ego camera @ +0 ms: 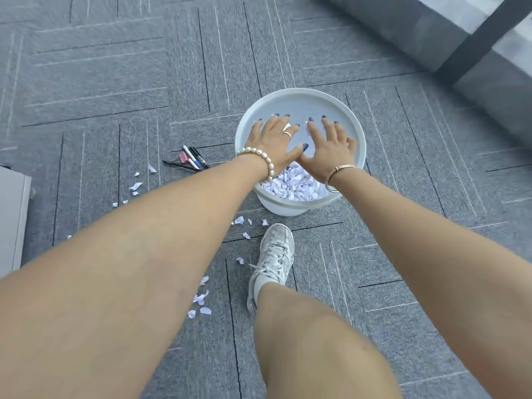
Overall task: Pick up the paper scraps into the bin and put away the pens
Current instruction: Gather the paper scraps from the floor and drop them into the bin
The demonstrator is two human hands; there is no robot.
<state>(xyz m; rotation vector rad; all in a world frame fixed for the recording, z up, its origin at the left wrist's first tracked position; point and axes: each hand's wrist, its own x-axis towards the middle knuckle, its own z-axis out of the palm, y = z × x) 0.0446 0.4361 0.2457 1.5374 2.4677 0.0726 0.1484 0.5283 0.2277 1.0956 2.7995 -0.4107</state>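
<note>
A round white bin [357, 133] stands on the grey carpet, with a heap of white paper scraps [296, 182] inside. Both hands hover over its mouth, fingers spread and straight. My left hand [273, 139] and my right hand [328, 145] touch at the thumbs, and a few small scraps cling near the fingers. Several pens [193, 159] and a pink clip lie in a cluster on the carpet left of the bin. Loose paper scraps [135, 185] lie scattered left of the bin, and more scraps [201, 298] lie nearer me.
My foot in a white sneaker [273, 260] stands just in front of the bin, with scraps [244, 223] around it. A grey box edge [11, 217] is at the far left. A grey wall base with a dark post [475, 47] runs across the top right.
</note>
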